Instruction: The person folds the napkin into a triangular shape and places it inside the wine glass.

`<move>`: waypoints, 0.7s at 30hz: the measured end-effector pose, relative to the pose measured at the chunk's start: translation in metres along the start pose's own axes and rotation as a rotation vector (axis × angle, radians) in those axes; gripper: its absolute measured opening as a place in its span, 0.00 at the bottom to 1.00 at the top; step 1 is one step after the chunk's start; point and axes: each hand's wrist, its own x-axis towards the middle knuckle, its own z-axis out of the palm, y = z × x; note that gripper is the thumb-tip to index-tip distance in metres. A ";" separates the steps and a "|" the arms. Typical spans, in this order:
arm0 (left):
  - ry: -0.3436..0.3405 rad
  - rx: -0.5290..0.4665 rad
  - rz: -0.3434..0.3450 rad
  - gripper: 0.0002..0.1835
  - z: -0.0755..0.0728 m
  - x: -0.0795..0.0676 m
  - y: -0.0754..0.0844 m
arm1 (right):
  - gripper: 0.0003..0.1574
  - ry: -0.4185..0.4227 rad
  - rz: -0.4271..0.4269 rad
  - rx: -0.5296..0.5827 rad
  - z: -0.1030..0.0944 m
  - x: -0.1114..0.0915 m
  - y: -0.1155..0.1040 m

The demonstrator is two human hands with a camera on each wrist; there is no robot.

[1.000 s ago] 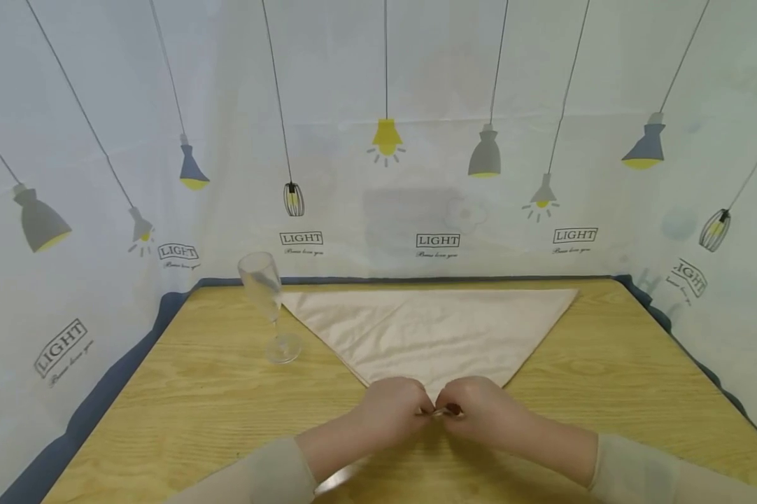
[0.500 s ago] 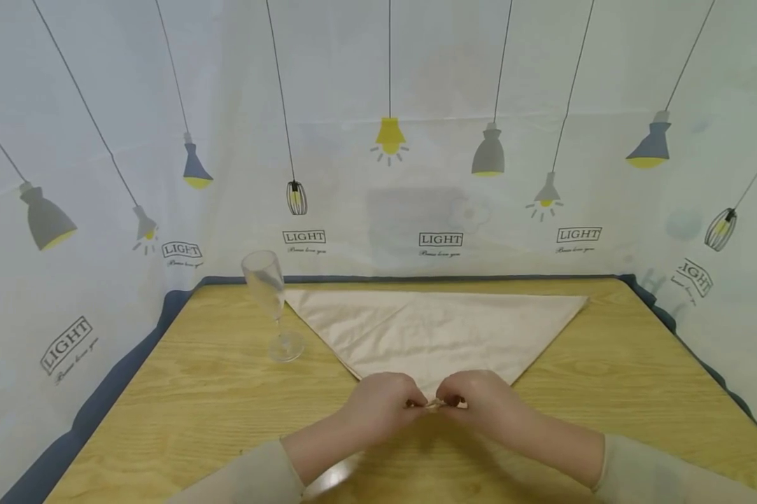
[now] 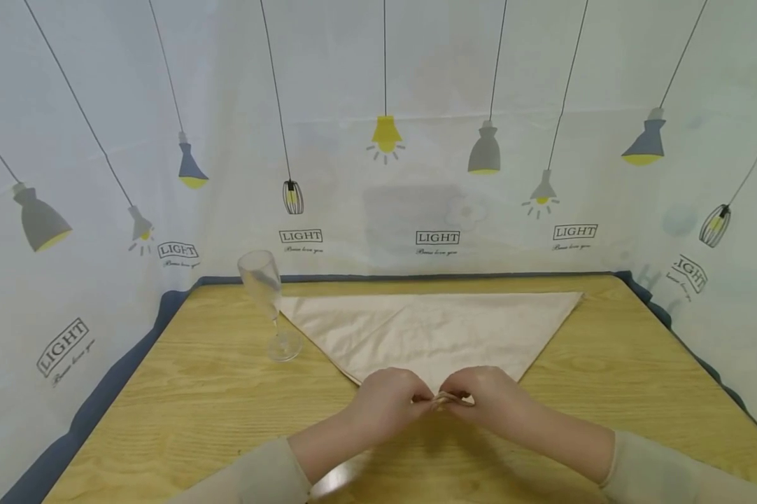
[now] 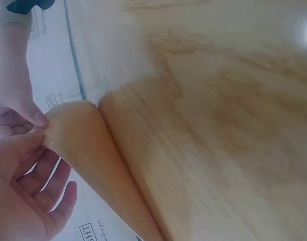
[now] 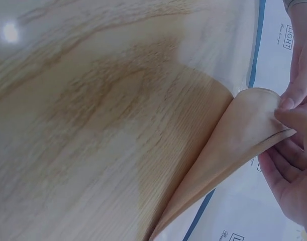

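Note:
A pale pink cloth napkin [image 3: 429, 329] lies on the wooden table as a folded triangle, its long side at the back. At its near point, my left hand [image 3: 391, 397] and my right hand [image 3: 487, 395] hold the cloth side by side, fingertips almost meeting. Both wrist views show thumb and fingers pinching the edge. In the left wrist view the napkin [image 4: 80, 125] rises off the tabletop in a curved flap; the right wrist view shows layered edges on the napkin [image 5: 243, 125]. A clear champagne flute [image 3: 262, 283] stands upright by the napkin's far left corner.
The wood-grain table [image 3: 605, 364] has a dark blue border [image 3: 416, 277] along its back edge. White fabric walls [image 3: 341, 140] printed with lamps enclose the back and both sides.
Both hands have shifted slightly away from me, carrying the near point of the napkin with them. More of the folded cloth edge shows between the fingertips. The flute stays put.

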 end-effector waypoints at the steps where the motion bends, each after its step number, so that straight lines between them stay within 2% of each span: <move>1: -0.001 -0.006 -0.004 0.03 0.000 0.000 0.000 | 0.07 0.000 0.005 0.001 0.000 0.000 0.000; 6: -0.009 -0.017 -0.030 0.04 -0.001 0.001 0.001 | 0.11 -0.027 0.042 -0.014 -0.005 0.000 -0.003; 13: 0.027 -0.075 -0.022 0.06 -0.001 0.001 0.001 | 0.05 -0.051 0.047 0.018 -0.007 0.001 -0.003; 21: 0.059 -0.039 0.007 0.03 -0.001 0.002 0.001 | 0.01 -0.019 -0.017 -0.010 -0.005 0.001 0.001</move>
